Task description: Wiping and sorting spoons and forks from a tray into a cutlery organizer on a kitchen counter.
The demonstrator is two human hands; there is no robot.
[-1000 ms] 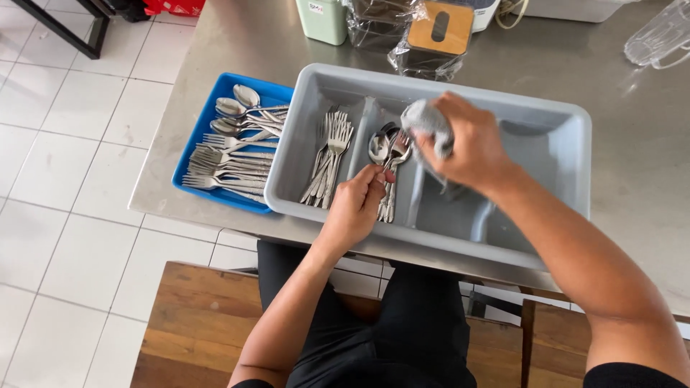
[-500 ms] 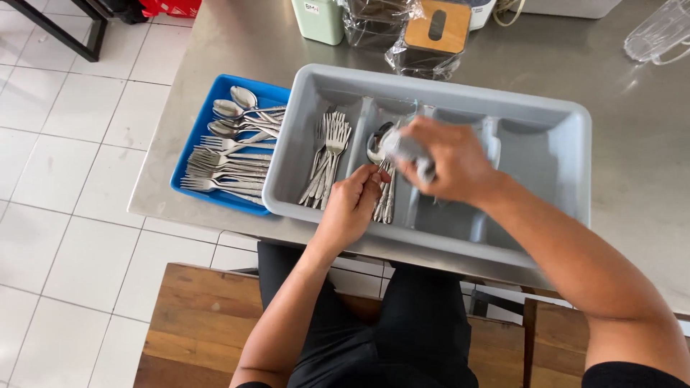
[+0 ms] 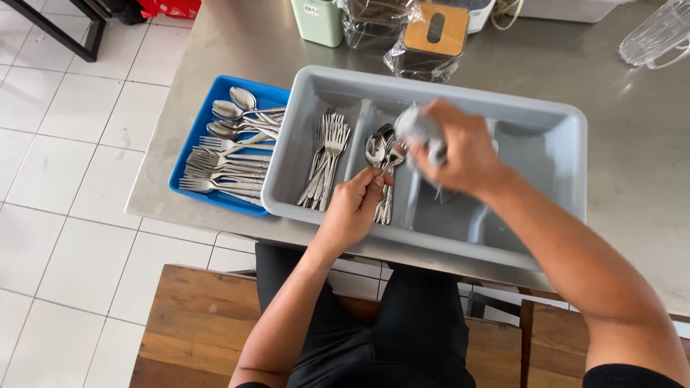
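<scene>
Left hand (image 3: pixel 352 208) pinching spoon (image 3: pixel 375 149) handle over grey tray (image 3: pixel 568 136), middle slot. Right hand (image 3: pixel 463 151) closed on cloth (image 3: pixel 413 123) at 2 o'clock from bowl. Best: steady handle, wipe bowl fully, drop with spoons.

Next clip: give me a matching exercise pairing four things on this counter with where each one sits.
Things:
1. forks
2. grey cloth
3. blue tray
4. wooden-lidded container

Places:
A. in the right hand
B. left of the grey bin
C. leftmost compartment of the grey bin
D. behind the grey bin, wrapped in plastic

Pairs: 1-C, 2-A, 3-B, 4-D
</scene>
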